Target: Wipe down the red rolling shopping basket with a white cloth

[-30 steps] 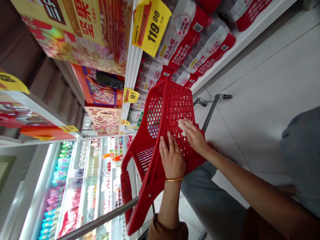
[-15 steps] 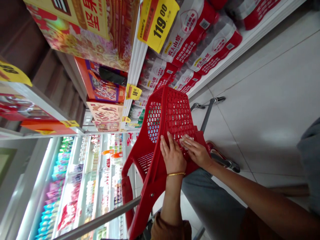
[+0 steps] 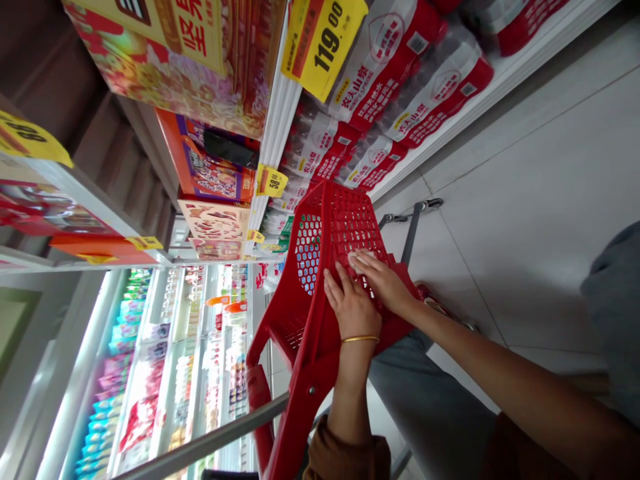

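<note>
A red plastic shopping basket (image 3: 320,320) with perforated walls is tipped on its side in front of me. My left hand (image 3: 353,310), with a gold bracelet on the wrist, lies flat on the basket's mesh wall, fingers stretched out. Just beside it, my right hand (image 3: 383,280) presses a small white cloth (image 3: 356,256) against the same wall. Only a sliver of the cloth shows under my fingertips. The two hands almost touch.
Store shelves carry shrink-wrapped packs of bottled water (image 3: 400,87) and red gift boxes (image 3: 210,173), with yellow price tags (image 3: 323,40). A lit refrigerated case (image 3: 165,373) is beyond. A metal handle bar (image 3: 215,437) crosses below the basket. Pale tile floor (image 3: 525,200) lies to the right.
My right hand slid the cloth across the mesh toward my left hand, then a little back out. My left hand stayed flat on the basket. The view shifted slightly.
</note>
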Demonstrator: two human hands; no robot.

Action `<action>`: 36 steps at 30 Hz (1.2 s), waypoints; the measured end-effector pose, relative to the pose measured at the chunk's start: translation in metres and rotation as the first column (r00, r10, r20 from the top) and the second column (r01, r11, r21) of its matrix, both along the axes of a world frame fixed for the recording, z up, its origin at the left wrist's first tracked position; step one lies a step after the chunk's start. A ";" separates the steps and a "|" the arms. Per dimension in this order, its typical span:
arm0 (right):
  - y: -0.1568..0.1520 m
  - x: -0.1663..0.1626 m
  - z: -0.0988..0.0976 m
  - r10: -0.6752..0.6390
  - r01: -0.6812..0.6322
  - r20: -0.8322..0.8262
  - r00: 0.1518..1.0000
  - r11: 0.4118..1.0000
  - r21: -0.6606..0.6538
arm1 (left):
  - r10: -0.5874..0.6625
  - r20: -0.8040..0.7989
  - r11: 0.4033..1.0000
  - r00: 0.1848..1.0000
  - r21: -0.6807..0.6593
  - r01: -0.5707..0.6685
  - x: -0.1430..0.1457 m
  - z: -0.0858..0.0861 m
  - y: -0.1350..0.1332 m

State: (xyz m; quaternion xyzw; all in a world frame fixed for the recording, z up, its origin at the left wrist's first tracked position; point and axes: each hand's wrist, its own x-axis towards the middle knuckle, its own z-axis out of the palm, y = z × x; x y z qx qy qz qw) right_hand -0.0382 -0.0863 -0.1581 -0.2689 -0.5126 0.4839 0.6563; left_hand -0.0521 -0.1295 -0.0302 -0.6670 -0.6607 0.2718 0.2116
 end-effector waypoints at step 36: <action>-0.093 -0.009 -0.027 -0.175 0.182 0.055 0.983 0.969 -0.166 | 0.006 0.060 0.908 0.998 0.417 -0.030 0.016 0.014 0.014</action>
